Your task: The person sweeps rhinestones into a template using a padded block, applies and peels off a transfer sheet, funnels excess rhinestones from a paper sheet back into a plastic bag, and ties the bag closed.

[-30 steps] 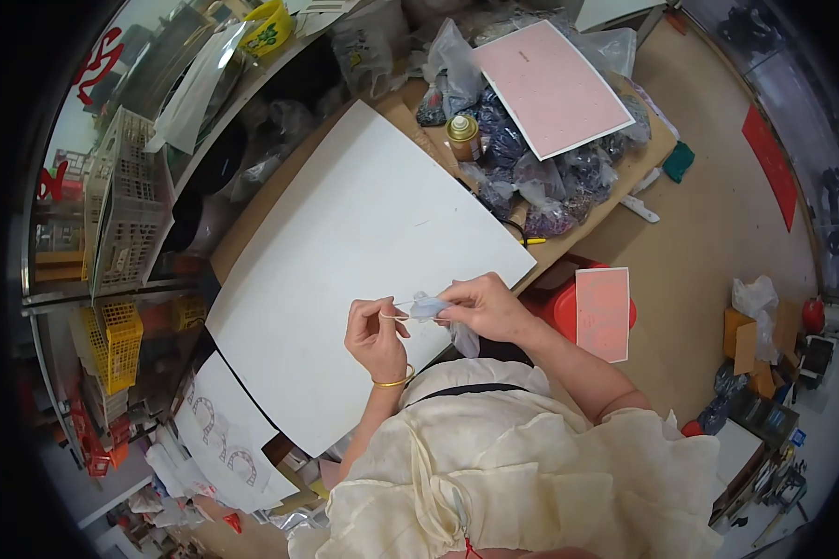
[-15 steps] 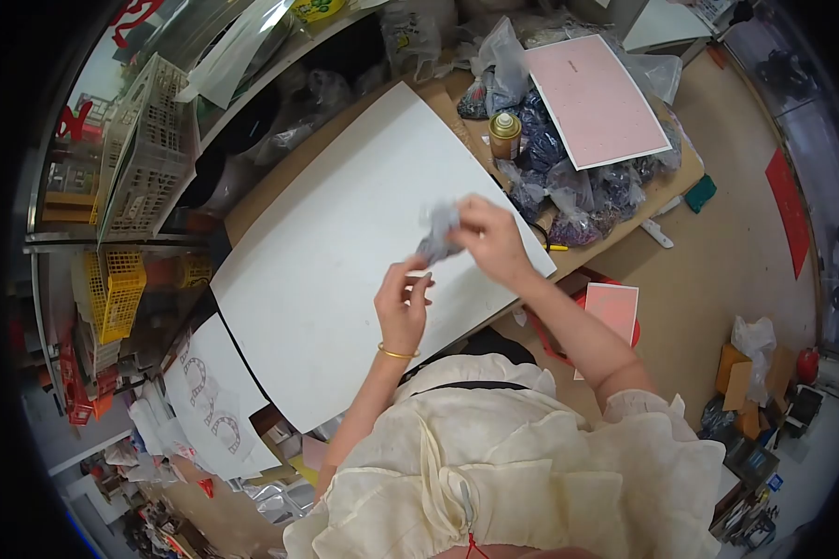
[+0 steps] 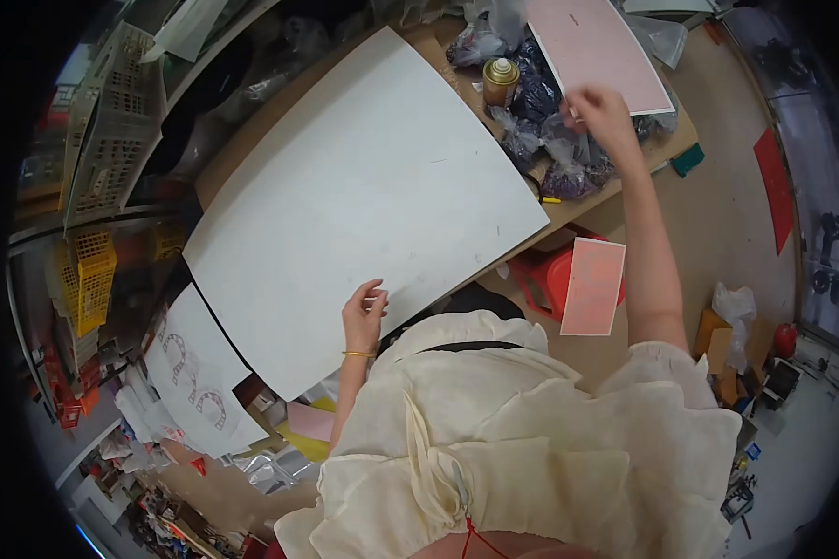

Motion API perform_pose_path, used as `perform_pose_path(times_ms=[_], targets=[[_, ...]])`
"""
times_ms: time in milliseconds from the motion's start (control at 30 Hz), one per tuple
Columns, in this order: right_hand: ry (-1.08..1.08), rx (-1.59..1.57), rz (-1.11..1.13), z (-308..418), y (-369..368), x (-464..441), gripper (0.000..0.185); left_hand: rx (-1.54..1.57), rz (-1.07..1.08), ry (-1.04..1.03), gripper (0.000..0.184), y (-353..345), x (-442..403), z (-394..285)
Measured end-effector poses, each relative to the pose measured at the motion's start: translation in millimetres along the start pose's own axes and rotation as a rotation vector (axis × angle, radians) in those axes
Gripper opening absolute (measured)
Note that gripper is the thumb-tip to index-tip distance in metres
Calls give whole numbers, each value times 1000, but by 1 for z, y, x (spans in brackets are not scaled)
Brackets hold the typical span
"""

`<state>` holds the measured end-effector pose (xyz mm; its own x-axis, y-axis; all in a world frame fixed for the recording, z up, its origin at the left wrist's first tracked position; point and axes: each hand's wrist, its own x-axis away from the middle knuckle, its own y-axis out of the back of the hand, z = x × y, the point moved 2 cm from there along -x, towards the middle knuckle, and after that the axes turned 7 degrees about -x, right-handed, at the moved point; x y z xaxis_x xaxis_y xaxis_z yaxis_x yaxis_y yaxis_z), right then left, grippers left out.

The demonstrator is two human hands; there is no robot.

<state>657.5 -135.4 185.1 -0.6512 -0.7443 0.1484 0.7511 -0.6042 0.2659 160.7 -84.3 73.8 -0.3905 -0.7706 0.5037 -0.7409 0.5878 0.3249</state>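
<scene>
Over the right side of the table, my right hand (image 3: 603, 118) is above a pile of clear plastic bags (image 3: 569, 166) with dark contents. Its fingers are curled and slightly blurred; whether they touch or grip a bag, I cannot tell. A pink sheet (image 3: 606, 61) with a white border lies on the pile just beyond that hand. My left hand (image 3: 364, 315), with a gold-coloured bangle on the wrist, hovers near the front edge of a large white board (image 3: 345, 186). Its fingers are loosely bent and apart, with nothing seen between them.
A gold spray can (image 3: 501, 82) stands beside the bags. A red stool (image 3: 543, 275) with another pink sheet (image 3: 593, 287) is close to the table's front edge. Printed paper (image 3: 182, 368) lies at the left, near yellow baskets (image 3: 93, 284). A yellow-tipped tool (image 3: 550, 199) lies by the board's right corner.
My hands were together over the board with a blurred grey plastic bag. Now they are apart: the right has moved to the bag pile, the left back toward me. The view has shifted slightly.
</scene>
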Motion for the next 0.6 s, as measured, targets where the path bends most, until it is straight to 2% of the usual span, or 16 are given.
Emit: perform_pose_path(times_ms=[67, 133, 200, 233, 300, 467, 567, 600], targets=[[-193, 84, -84, -47, 8, 23, 16, 16, 11, 39, 27, 7, 6, 15], [0, 309, -146, -104, 11, 27, 14, 31, 10, 64, 27, 11, 4, 20], [322, 503, -215, -115, -13, 32, 14, 20, 10, 55, 27, 7, -1, 15], [339, 497, -211, -120, -28, 26, 14, 0, 18, 52, 27, 6, -3, 11], [653, 1018, -196, -124, -59, 18, 21, -45, 39, 49, 26, 4, -6, 4], [532, 1259, -106, -149, -66, -5, 26, -99, 16, -123, 27, -3, -8, -19], [638, 1236, -124, -138, -50, 2, 24, -87, -15, -105, 27, 2, -3, -8], [672, 1138, -148, -133, -43, 4, 24, -84, -22, -94, 27, 3, -1, -3]])
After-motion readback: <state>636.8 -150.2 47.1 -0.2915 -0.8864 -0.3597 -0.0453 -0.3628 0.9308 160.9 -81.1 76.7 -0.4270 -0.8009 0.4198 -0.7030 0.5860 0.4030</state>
